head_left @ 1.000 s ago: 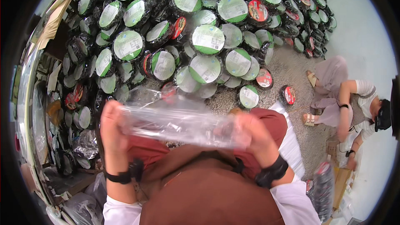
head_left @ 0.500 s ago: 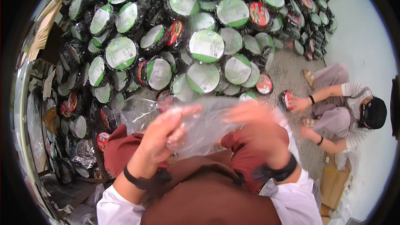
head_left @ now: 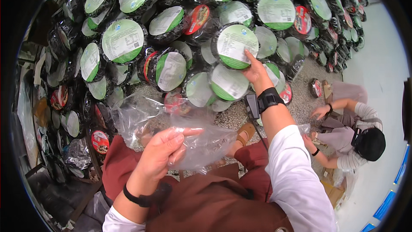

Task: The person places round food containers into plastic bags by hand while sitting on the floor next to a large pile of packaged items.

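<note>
In the head view, the left hand sits at seven o'clock, curled fingers clamped on a clear bag at six; the outstretched right hand touches a green-lidded bowl at one, whether clamped unclear.

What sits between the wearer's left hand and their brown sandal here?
A clear plastic bag, held in the left hand, fills most of the stretch toward the brown sandal. It shows in the head view.

L hand holds clr bag, R hand touches grn/wht pkg.
</note>
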The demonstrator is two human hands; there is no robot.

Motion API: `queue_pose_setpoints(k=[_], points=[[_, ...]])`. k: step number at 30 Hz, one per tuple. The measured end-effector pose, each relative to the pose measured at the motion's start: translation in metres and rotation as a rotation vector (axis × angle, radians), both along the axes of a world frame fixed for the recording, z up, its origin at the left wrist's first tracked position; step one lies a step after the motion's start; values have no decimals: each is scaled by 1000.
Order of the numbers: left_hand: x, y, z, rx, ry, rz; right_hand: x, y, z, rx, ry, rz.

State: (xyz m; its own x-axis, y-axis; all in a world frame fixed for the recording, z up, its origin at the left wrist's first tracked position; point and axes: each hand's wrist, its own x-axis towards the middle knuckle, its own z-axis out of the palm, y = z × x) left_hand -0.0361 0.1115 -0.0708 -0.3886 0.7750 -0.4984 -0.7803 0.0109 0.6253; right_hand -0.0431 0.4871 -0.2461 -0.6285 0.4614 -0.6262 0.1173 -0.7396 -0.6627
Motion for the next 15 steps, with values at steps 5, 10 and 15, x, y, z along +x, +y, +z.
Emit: queue_pose_setpoints(k=[5,10,15], points=[[-9,2,-3,-1,-92,-13,-16,-8,14,-52,-204,-15],[-13,-7,-6,1,-64,-7,23,-13,95,984,-292,897],[-7,8,-2,14,-11,-169,56,-47,50,1843,-185,1312]])
